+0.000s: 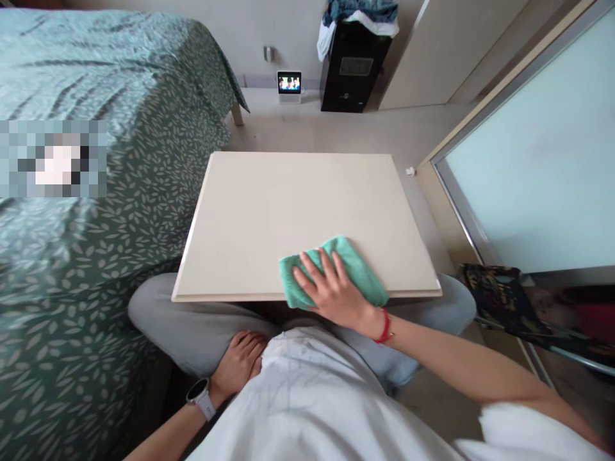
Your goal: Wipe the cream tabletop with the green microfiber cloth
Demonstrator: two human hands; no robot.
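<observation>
A folded green cloth (362, 272) lies on the near edge of a cream-coloured tabletop (298, 198), with part of it hanging over the edge. My right hand (331, 288) presses down on the cloth from above, palm down, its fingers spread and stretched out. A red bracelet circles that wrist. Lower and to the left, my left hand (243, 358) rests in my lap on the grey trousers (202, 323), its fingers lying flat beside the white shirt (307, 397). A watch (199, 394) is on the left wrist.
To the left stands a bed with a green leaf-patterned cover (144, 141). A small lit screen (289, 83) and a black cabinet (353, 67) with clothes on top are by the far wall. At the right is a sliding door (542, 147) with a pale blue panel.
</observation>
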